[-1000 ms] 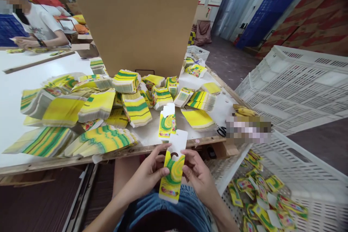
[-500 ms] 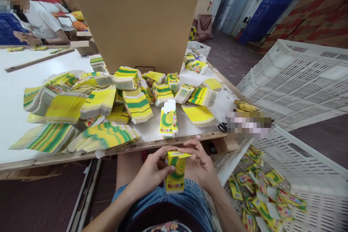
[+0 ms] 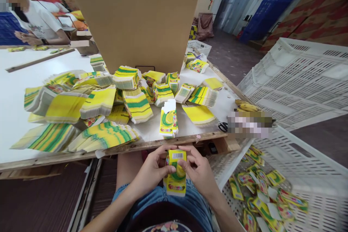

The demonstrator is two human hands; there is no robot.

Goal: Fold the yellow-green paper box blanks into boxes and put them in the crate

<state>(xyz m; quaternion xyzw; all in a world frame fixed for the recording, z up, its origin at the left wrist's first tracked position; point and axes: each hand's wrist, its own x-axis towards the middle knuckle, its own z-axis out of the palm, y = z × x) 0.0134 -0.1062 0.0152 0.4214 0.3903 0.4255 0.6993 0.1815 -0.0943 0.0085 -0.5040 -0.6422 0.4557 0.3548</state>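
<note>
Over my lap, both hands grip one small yellow-and-green carton [image 3: 175,174]. My left hand [image 3: 152,172] pinches its left side, thumb on the front. My right hand [image 3: 198,170] closes on its right side, fingers at the top flap, which is folded down and shows a barcode. A short stack of flat cartons [image 3: 168,121] stands at the table's near edge just beyond my hands. Many bundles of flat yellow-green cartons [image 3: 100,105] lie spread over the white table [image 3: 16,90].
A tall brown cardboard sheet [image 3: 136,18] stands at the back of the table. A white plastic crate [image 3: 269,192] at my right holds several folded cartons; more crates [image 3: 293,79] stack behind. Scissors [image 3: 223,126] lie at the table's right edge. Another person [image 3: 35,25] sits far left.
The carton's long white top flap, upright a second ago, has been folded down and closed. My hands drew the carton a little closer and my right fingers moved onto its top.
</note>
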